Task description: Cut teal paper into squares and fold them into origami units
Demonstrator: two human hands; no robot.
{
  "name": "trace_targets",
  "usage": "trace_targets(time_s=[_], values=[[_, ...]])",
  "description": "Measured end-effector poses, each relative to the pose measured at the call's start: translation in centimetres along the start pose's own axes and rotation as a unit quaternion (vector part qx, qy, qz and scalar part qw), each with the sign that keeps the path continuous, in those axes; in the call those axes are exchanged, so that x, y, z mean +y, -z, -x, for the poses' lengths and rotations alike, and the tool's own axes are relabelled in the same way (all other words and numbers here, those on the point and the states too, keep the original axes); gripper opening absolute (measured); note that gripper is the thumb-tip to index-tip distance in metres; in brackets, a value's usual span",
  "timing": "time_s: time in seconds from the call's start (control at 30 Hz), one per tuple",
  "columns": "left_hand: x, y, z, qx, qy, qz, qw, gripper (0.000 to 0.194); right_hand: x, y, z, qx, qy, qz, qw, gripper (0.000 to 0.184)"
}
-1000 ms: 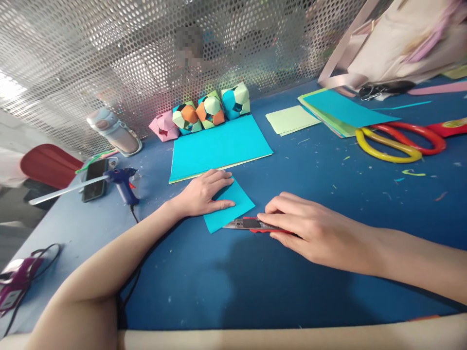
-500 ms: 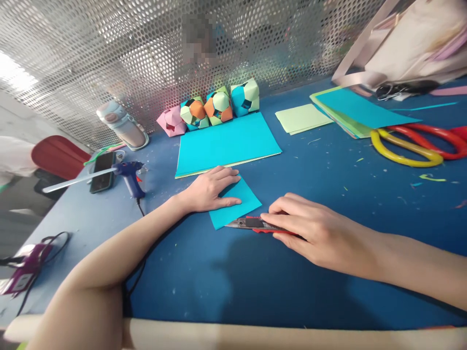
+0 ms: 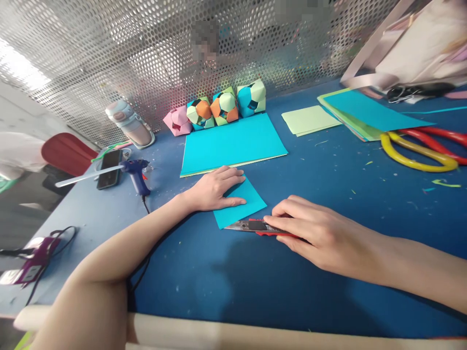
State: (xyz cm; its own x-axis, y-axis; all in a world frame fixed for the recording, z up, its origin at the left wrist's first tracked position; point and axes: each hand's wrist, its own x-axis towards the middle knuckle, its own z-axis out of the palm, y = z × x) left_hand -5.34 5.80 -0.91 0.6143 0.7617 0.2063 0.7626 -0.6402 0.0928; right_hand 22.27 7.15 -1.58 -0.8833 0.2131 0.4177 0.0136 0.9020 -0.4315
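A small bright blue sheet of paper (image 3: 251, 197) lies on the blue tabletop. My left hand (image 3: 219, 188) rests flat on it, thumb and fingers stretched out, covering its left part. Just in front of the sheet, my right hand (image 3: 315, 231) grips a red and black utility knife (image 3: 258, 225). The knife lies nearly level, its blade pointing left along the sheet's near edge, with the tip by the near left corner. Whether the blade lies inside the paper or just beside it I cannot tell.
Larger blue sheets (image 3: 237, 143) lie behind, with several folded paper balls (image 3: 224, 104) beyond. A glue gun (image 3: 135, 175), phone (image 3: 109, 167) and bottle (image 3: 129, 124) stand left. Pale green paper (image 3: 310, 120), a paper stack (image 3: 379, 112) and scissors (image 3: 419, 153) lie right.
The knife has slid slightly left along the near edge of the small sheet, its tip now closer to the corner. My left hand stays on the paper. The whole view has shifted a little.
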Motion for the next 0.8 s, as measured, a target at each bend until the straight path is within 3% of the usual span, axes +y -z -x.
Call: trace_targets(time_s=[0.3,0.5,0.6,0.67,0.8], values=[[0.1,0.1,-0.1,-0.001,0.006,0.005,1.0,0.056,-0.2,0.0,-0.1,-0.007,-0.007,-0.018,1.0,0.024],[0.0,0.1,0.0,-0.001,0.007,0.006,1.0,0.057,-0.4,0.8,0.0,-0.044,0.01,-0.057,0.997,0.025],[0.0,0.1,0.1,0.001,0.004,0.007,1.0,0.055,0.6,2.7,0.1,0.012,-0.018,-0.044,0.999,0.028],[-0.1,0.1,0.1,0.002,0.002,0.006,1.0,0.055,2.2,4.3,0.3,0.089,-0.064,0.01,0.994,0.027],[-0.1,0.1,0.3,0.011,0.001,0.005,1.0,0.052,7.0,6.9,1.4,0.255,-0.225,0.151,0.928,0.023]])
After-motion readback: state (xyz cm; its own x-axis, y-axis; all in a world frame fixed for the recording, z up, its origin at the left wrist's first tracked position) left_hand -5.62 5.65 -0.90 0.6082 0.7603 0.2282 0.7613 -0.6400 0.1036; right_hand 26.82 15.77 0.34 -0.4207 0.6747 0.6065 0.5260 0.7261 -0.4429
